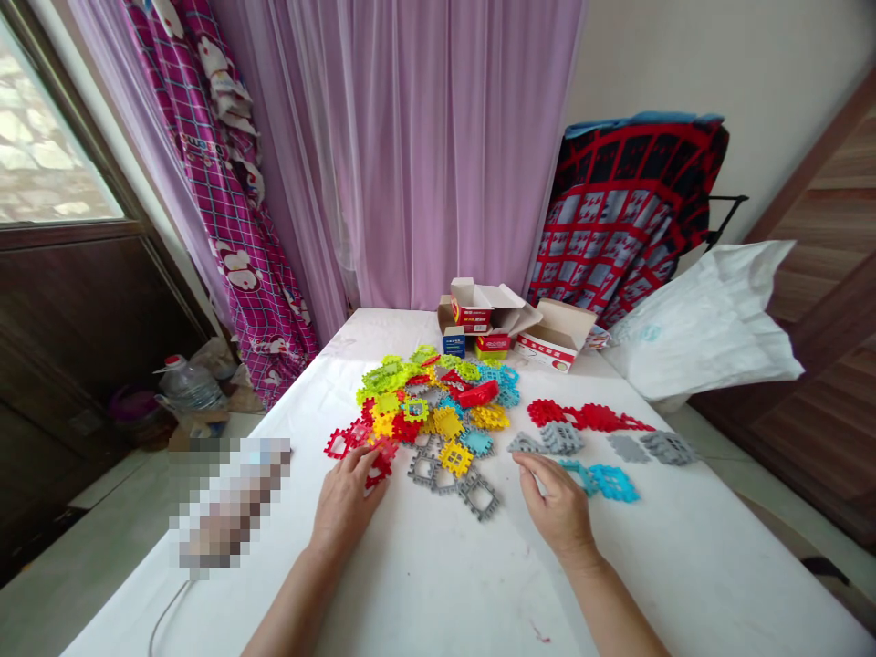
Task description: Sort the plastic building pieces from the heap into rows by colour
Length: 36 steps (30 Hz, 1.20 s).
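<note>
A mixed pile of notched, square plastic building tiles lies mid-table in green, yellow, red, blue and grey. At its near left edge, my left hand [346, 497] has fingers and thumb around a red building tile [379, 467], which they partly cover. My right hand [559, 504] hovers right of the pile, thumb and fingers apart, with nothing in it. Just beyond its fingertips lie grey tiles [562, 438]; blue tiles [614, 483] sit to its right. Farther back runs a row of red tiles [599, 417]. Close to the pile's front are linked grey frames [480, 495] and a yellow tile [455, 458].
Opened small cardboard boxes [557, 336] stand at the back of the white-covered table [438, 584]. A white bag [704, 324] leans at the right edge. On the left lies a blurred-out object [233, 506] with a cord. A purple curtain [452, 155] hangs behind.
</note>
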Each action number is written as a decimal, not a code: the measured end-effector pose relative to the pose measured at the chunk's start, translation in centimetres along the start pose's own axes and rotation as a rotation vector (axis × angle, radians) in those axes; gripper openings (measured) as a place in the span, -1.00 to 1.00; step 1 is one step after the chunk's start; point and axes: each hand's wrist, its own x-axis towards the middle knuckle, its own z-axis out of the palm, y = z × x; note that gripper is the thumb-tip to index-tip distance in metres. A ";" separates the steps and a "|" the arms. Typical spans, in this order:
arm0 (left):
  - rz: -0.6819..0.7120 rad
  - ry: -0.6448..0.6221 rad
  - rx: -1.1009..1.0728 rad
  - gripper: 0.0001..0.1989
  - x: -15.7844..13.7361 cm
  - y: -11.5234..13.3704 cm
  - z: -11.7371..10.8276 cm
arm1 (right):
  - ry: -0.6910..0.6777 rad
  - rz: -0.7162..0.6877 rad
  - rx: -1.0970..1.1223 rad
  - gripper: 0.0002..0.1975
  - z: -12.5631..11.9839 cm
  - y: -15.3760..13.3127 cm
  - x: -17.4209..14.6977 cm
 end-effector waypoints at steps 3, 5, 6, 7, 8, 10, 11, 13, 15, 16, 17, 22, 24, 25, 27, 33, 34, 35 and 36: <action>0.100 0.011 -0.060 -0.67 0.1 1.6 0.9 | -0.007 0.013 0.008 -0.78 0.2 0.2 -0.5; 0.120 0.013 -0.077 -0.67 0.0 2.4 1.4 | -0.012 0.034 0.014 -0.78 0.3 0.4 -0.9; 0.115 0.011 -0.079 -0.67 0.0 2.7 1.6 | -0.015 0.047 0.016 -0.77 0.3 0.5 -1.0; 0.104 0.006 -0.080 -0.69 0.0 2.9 1.7 | -0.018 0.061 0.019 -0.77 0.4 0.5 -1.1; 0.086 0.002 -0.082 -0.70 0.1 3.0 1.7 | -0.020 0.073 0.022 -0.76 0.5 0.6 -1.1; 0.036 -0.007 -0.088 -0.72 0.3 3.2 1.7 | -0.022 0.085 0.033 -0.75 0.6 0.6 -1.2; 0.006 -0.012 -0.092 -0.71 0.5 3.3 1.7 | -0.022 0.086 0.040 -0.75 0.7 0.5 -1.2; -0.061 -0.019 -0.098 -0.67 0.8 3.4 1.6 | -0.026 0.088 0.053 -0.74 0.7 0.3 -1.2; -0.110 -0.003 -0.121 -0.57 1.0 3.6 1.5 | -0.034 0.098 0.065 -0.73 0.7 0.1 -1.0; -0.112 0.020 -0.149 -0.53 1.1 3.7 1.4 | -0.042 0.109 0.070 -0.73 0.6 0.0 -0.9; -0.100 0.050 -0.190 -0.50 1.1 3.9 1.3 | -0.053 0.121 0.076 -0.72 0.5 -0.1 -0.9; 0.048 0.110 -0.433 -0.43 1.5 5.4 0.6 | -0.088 0.172 0.091 -0.73 0.2 -0.4 -0.6; 0.062 0.078 -0.463 -0.42 1.9 6.0 0.5 | -0.101 0.178 0.100 -0.73 0.2 -0.3 -0.7; 0.047 0.062 -0.465 -0.41 2.1 6.2 0.4 | -0.110 0.181 0.108 -0.74 0.2 -0.3 -0.7; -0.004 0.041 -0.455 -0.41 2.4 6.4 0.3 | -0.128 0.192 0.133 -0.75 0.2 -0.3 -0.7; 0.099 -0.077 -0.600 -0.31 2.4 7.9 -0.4 | -0.222 0.176 0.231 -0.63 -0.5 -2.1 0.2; 0.136 -0.118 -0.640 -0.29 2.3 8.4 -0.6 | -0.262 0.153 0.232 -0.53 -0.6 -2.5 0.4; 0.166 -0.161 -0.670 -0.27 2.3 8.9 -0.7 | -0.306 0.131 0.227 -0.44 -0.8 -2.9 0.5; 0.191 -0.204 -0.690 -0.25 2.3 9.5 -0.8 | -0.350 0.115 0.217 -0.38 -0.9 -3.3 0.6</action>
